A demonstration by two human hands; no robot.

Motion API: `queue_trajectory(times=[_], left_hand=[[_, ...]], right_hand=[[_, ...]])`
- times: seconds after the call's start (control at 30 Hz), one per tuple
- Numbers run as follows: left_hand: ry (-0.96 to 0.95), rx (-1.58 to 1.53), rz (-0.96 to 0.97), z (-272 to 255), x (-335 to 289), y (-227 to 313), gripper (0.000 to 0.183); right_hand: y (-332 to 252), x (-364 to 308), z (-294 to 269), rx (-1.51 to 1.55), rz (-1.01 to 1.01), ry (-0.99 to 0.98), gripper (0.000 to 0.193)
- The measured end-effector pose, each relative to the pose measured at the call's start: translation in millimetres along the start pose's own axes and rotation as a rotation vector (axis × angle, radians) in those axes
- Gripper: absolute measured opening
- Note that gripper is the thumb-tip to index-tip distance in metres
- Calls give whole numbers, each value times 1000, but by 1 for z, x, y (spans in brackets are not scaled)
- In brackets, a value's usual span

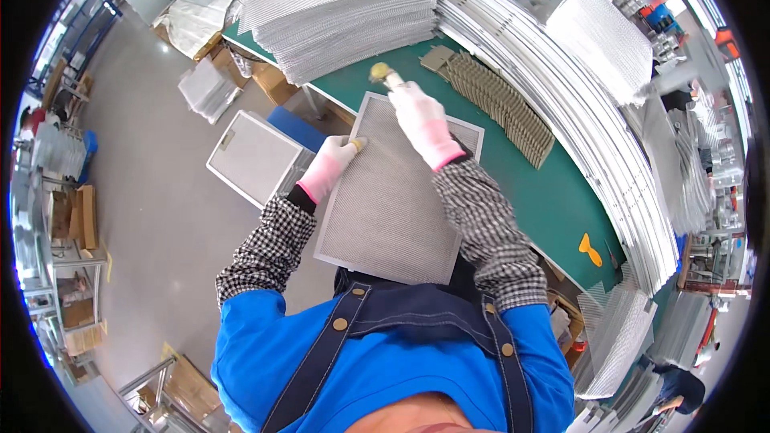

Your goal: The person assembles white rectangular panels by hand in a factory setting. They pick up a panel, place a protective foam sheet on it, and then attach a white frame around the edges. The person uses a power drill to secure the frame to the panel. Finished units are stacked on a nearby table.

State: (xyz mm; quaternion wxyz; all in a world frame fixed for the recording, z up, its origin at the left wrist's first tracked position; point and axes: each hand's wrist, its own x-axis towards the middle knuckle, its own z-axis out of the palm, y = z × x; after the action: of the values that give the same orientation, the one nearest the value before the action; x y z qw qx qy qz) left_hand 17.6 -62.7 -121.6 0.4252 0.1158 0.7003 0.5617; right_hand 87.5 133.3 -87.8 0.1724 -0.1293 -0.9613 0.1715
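Note:
A framed metal mesh panel (pixel 393 200) lies tilted in front of me, its far end over the green table and its near end at my lap. My left hand (pixel 329 164), in a white and pink glove, is closed on the panel's left edge, thumb on the mesh. In my gloved right hand (pixel 421 116) is a mallet (pixel 380 72) with a yellowish round head, held above the panel's far edge. The fingers wrap round its pale handle. Motion slightly blurs this hand and the mallet.
A tall stack of mesh sheets (pixel 341 16) stands at the table's far left. Grey-brown corrugated pieces (pixel 501 104) lie in a row, with long silvery frame strips (pixel 577 104) behind. A yellow scraper (pixel 589 249) lies at right. Finished-looking framed panels (pixel 255 159) are stacked left.

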Motion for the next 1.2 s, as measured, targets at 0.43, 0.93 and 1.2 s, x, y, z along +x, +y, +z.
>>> queue_trajectory(times=[0.43, 0.93, 1.2], left_hand=[[309, -672, 158, 14, -48, -70, 29], [328, -603, 47, 36, -74, -77, 27], [-66, -660, -91, 56, -101, -91, 36]], right_hand=[[80, -127, -125, 86, 176, 207, 30], [112, -211, -79, -258, 556, 117, 37], [132, -235, -111, -11, 587, 344, 30]])
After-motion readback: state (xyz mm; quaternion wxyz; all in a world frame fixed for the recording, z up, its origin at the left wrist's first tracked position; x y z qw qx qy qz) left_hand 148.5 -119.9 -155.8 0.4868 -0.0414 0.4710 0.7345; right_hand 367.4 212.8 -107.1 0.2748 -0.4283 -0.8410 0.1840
